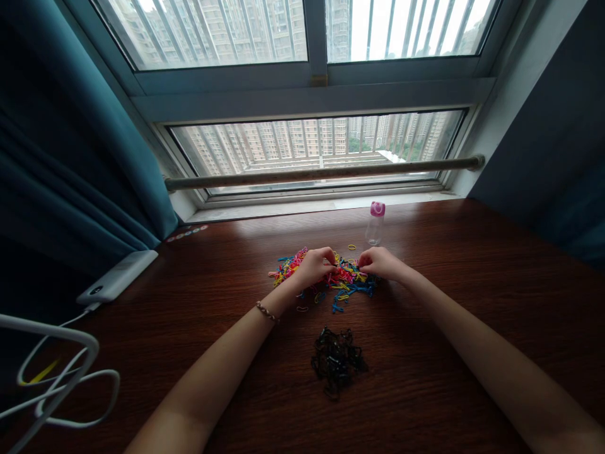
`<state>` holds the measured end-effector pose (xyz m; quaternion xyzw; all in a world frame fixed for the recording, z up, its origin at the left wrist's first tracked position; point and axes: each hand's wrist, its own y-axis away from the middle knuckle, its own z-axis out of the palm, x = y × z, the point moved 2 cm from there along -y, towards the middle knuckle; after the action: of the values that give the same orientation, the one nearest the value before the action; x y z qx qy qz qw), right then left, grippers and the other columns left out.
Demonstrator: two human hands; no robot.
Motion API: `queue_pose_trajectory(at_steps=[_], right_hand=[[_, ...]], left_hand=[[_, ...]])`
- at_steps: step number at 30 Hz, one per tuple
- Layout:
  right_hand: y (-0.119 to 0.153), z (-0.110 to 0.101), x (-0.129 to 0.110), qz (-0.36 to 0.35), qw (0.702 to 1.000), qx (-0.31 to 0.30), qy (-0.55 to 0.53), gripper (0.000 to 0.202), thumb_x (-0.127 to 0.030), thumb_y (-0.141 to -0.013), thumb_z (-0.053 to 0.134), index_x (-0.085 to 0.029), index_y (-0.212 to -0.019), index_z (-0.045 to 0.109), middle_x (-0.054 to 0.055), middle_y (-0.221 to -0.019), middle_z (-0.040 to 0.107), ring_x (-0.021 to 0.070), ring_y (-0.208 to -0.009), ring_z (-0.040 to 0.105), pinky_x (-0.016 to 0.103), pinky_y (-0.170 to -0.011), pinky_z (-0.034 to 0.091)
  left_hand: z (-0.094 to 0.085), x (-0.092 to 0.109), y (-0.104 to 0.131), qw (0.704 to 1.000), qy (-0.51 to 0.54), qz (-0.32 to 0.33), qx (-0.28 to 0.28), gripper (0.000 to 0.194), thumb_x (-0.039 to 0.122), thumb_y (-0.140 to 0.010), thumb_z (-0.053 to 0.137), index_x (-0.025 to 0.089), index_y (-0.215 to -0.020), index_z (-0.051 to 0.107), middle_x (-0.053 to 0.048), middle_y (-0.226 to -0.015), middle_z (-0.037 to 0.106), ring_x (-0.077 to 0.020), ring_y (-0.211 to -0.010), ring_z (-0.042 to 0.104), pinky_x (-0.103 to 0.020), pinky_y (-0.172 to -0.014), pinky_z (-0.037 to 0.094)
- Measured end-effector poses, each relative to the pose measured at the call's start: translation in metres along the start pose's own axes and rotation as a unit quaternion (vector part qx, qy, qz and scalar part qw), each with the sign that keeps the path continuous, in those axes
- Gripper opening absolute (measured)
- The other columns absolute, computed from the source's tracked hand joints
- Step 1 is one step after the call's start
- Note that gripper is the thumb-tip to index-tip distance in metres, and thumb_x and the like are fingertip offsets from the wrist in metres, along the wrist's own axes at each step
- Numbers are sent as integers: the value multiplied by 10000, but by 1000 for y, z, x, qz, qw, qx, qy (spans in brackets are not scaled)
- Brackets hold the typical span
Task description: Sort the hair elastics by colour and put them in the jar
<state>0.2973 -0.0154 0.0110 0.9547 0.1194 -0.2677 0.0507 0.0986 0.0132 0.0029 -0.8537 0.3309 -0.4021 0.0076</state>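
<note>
A loose pile of small coloured rubber bands (347, 275), pink, red, yellow and blue, lies on the brown wooden table. My left hand (317, 265) rests over its left and middle part, fingers curled and fingertips pinched on rubber bands. At the pile's right side my right hand (378, 261) also has its fingers closed in a pinch among the bands. Exactly which bands the fingertips hold is too small to tell. Nearer to me, between my forearms, sits a separate heap of black rubber bands (336, 360).
A small clear bottle with a pink cap (375, 224) stands behind my right hand. One yellow band (351, 247) lies apart behind the pile. On the left are a white power bank (117, 277), white cables (75, 378) and a blue curtain (108, 139). A window with a rail (326, 175) borders the table's far edge.
</note>
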Motion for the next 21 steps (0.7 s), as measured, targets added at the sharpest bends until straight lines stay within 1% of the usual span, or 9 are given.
queue_pose_trajectory(at_steps=[2,5,7,11,13,14,16,18,21], right_hand=[[0,1,0,0,1000,-1,-1,129,-142,-614,631,-151,-719,705,20,-652,666,123,-606,576,193,-532,392],[-1,0,1,-3,1000,2,-4,118,-118,-631,608,-152,-702,696,17,-667,668,119,-622,580,187,-556,404],[-2,-1,3,-3,1000,8,-6,131,-99,-648,583,-148,-708,689,24,-700,675,122,-649,589,188,-583,416],[-3,-4,5,-1,1000,14,-14,203,-50,-671,525,-153,-730,690,29,-742,687,126,-691,606,186,-623,433],[-2,-4,4,-6,1000,10,-22,189,-78,-689,530,-162,-735,693,22,-742,691,124,-692,612,183,-624,439],[-1,-4,3,-11,1000,6,-28,161,-112,-695,549,-164,-741,695,19,-740,692,125,-686,614,184,-616,442],[0,-1,2,-20,999,-7,-44,121,-182,-682,600,-162,-751,698,20,-725,692,132,-662,614,192,-591,444],[0,1,1,-24,998,-9,-55,118,-200,-662,625,-154,-740,701,23,-700,690,135,-639,612,197,-574,441],[-1,1,1,-17,998,20,-57,110,-198,-672,615,-151,-716,704,27,-688,689,134,-640,610,196,-579,438]], left_hand=[[1,0,0,999,36,-12,-1,186,217,-614,685,143,-757,592,-7,-727,653,-141,-694,604,-220,-630,451],[2,-1,1,994,97,-44,-17,286,230,-624,686,147,-870,565,-15,-727,664,-139,-658,617,-214,-583,459],[1,-1,1,992,112,-54,-19,307,239,-639,681,149,-904,555,-21,-728,670,-141,-653,623,-214,-575,463],[-7,2,-3,993,98,-63,-10,270,252,-647,682,140,-871,580,-37,-731,676,-154,-687,632,-237,-619,476],[-12,7,-5,990,119,-63,-32,241,258,-643,687,122,-825,606,-53,-748,678,-157,-714,631,-252,-658,482],[-13,10,-5,986,141,-63,-56,231,264,-650,683,112,-811,619,-61,-757,678,-153,-714,628,-256,-670,484],[-15,16,-4,972,187,-62,-128,230,278,-668,670,99,-810,648,-69,-767,679,-139,-687,620,-254,-669,483],[-15,22,-1,950,214,-62,-217,238,288,-667,673,102,-817,674,-60,-748,679,-126,-649,607,-234,-635,474],[-9,30,7,908,202,-53,-362,222,297,-647,696,122,-783,696,-38,-694,672,-118,-616,587,-202,-578,450]])
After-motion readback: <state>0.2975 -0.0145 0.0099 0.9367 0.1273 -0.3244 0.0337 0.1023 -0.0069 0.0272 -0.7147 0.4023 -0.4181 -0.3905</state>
